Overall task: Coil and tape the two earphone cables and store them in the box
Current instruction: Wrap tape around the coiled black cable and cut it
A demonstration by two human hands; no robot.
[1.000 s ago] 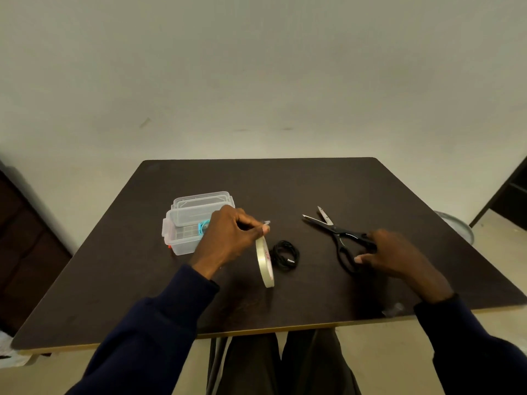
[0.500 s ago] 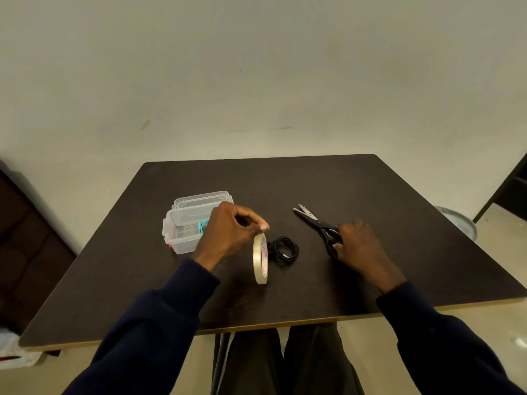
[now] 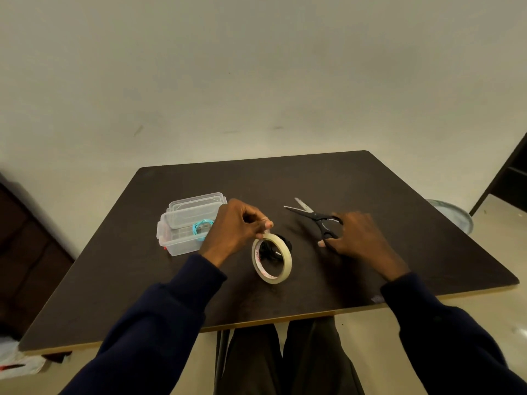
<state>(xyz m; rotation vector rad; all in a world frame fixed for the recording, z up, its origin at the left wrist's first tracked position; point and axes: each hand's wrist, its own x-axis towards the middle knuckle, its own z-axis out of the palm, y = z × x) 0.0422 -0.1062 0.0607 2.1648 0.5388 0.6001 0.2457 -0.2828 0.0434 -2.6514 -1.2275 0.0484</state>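
- Left grip (image 3: 233, 232): thumb and forefinger pinch free end of tape at top of tape roll (image 3: 286, 259), just right of box (image 3: 182, 246).
- Roll upright on edge; cannot tell if it touches bench (image 3: 370, 181).
- Black cable coil (image 3: 268, 250): on bench right of box, behind roll, seen partly through its hole.
- Teal cable coil (image 3: 201, 225): inside open clear box, at its right end.
- Right grip (image 3: 355, 238): fingers curled into handles of scissors (image 3: 313, 215), well right of box; blades parted, tips pointing back toward box side.
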